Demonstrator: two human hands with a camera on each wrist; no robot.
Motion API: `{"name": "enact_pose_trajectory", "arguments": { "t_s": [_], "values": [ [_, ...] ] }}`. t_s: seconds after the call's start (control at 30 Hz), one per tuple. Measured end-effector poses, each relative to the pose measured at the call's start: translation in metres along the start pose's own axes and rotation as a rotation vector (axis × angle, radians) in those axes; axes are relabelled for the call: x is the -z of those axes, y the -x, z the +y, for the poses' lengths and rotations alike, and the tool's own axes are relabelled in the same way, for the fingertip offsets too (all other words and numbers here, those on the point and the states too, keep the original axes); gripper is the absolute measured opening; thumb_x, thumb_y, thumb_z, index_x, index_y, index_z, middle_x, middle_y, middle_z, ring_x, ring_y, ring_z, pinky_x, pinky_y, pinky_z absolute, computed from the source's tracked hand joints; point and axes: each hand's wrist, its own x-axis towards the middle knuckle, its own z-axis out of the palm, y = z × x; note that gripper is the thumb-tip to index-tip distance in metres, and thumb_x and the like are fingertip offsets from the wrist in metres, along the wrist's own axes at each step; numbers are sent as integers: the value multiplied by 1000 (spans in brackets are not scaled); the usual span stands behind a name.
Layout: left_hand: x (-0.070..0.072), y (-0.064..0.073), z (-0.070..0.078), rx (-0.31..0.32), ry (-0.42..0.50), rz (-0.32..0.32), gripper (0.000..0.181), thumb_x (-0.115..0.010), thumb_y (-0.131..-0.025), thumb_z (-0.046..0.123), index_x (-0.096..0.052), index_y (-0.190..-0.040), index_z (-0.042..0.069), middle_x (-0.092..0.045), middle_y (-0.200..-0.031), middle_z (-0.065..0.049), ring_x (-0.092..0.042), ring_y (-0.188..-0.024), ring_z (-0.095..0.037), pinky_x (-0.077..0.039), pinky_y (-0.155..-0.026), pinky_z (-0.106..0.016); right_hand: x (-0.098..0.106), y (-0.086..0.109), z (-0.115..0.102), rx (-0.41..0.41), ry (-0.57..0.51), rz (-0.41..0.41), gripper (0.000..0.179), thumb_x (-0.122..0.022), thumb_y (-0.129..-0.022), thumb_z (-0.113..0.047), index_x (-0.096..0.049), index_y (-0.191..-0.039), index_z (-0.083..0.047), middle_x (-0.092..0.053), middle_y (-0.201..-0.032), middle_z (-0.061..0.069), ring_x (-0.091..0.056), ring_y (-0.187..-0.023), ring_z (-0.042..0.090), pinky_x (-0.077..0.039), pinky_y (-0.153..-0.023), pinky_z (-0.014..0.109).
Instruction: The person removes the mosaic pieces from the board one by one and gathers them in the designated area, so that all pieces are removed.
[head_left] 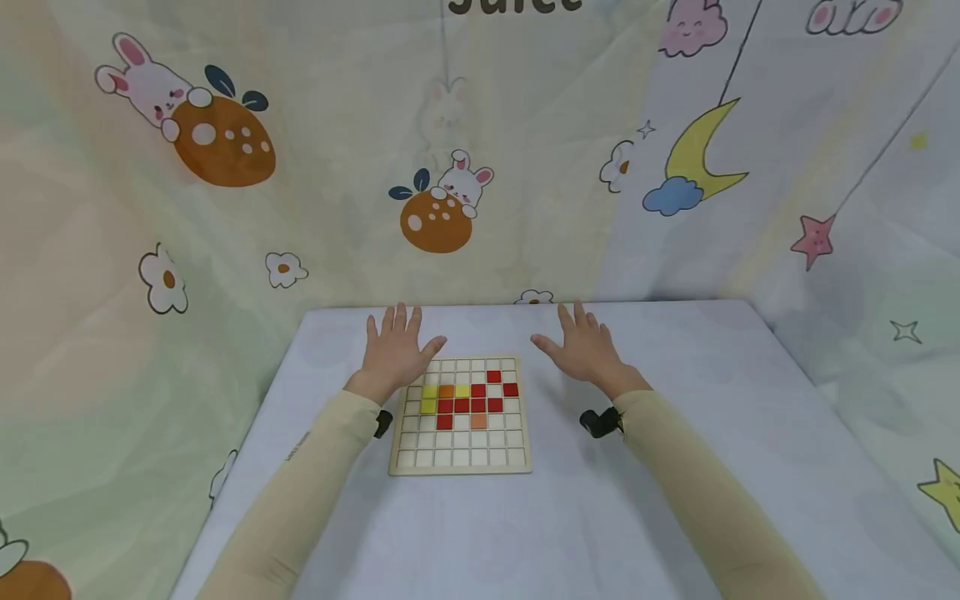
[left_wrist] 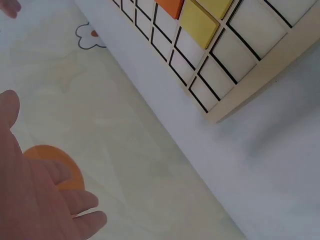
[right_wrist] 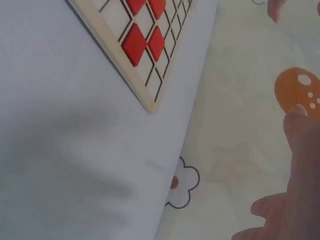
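Note:
A square wooden grid board (head_left: 459, 470) lies on the table, with red, yellow and orange square tiles in some of its cells. Several red tiles (head_left: 478, 406) form a cluster near its middle, and yellow tiles (head_left: 429, 406) sit at the left of them. My left hand (head_left: 393, 354) is held over the board's upper left corner, fingers spread, with nothing in it. To the right of the board, my right hand (head_left: 588, 346) is raised with fingers apart and likewise holds nothing. Both wrist views show the palms and fingers away from the board (left_wrist: 260, 67).
The board stands on a white-covered table (head_left: 675, 433). A printed cloth (head_left: 337, 167) with rabbits, a moon and flowers hangs behind and beside it. Each wrist carries a small black device (head_left: 600, 422).

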Motion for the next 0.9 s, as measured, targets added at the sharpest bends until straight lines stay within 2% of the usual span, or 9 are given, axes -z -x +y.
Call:
{"name": "enact_pose_trajectory", "arguments": {
  "t_s": [0.13,0.37,0.5,0.7,0.9],
  "values": [
    [-3,3,0,-19,7,-5,85,-32,-97,65,-15,-157,7,-9,-161,-23,-5,-148,-41,2,-116,-64,-14,5,2,-4,-11,1,92,-37,-95,-66,-16,-155,1,-10,-158,30,-18,-142,52,-17,-114,66],
    [-16,14,-3,10,33,-32,87,-36,-96,65,-17,-157,6,-11,-161,-24,-6,-148,-42,2,-116,-65,-44,15,0,8,-23,-18,97,-42,-90,-71,-21,-155,-3,-14,-159,26,-20,-142,50,-18,-115,63],
    [-26,24,-11,40,125,-41,90,-32,-94,69,-17,-156,5,-10,-161,-25,-7,-147,-43,1,-115,-66,-56,22,-8,25,-29,-49,101,-47,-85,-74,-23,-155,-5,-16,-160,25,-20,-143,50,-18,-115,63],
    [-38,39,-22,105,294,-31,94,-27,-93,72,-18,-155,2,-12,-160,-26,-11,-146,-45,0,-114,-68,-67,28,-18,49,-89,-40,97,-53,-86,-69,-26,-155,-6,-18,-159,24,-24,-141,50,-23,-114,63],
    [-53,52,-29,137,345,-33,91,-30,-95,69,-24,-153,-1,-21,-158,-26,-19,-145,-44,-8,-114,-68,-87,37,-26,30,-130,-59,97,-53,-85,-70,-27,-154,-6,-20,-159,22,-27,-142,46,-27,-113,60]
  ]
}}
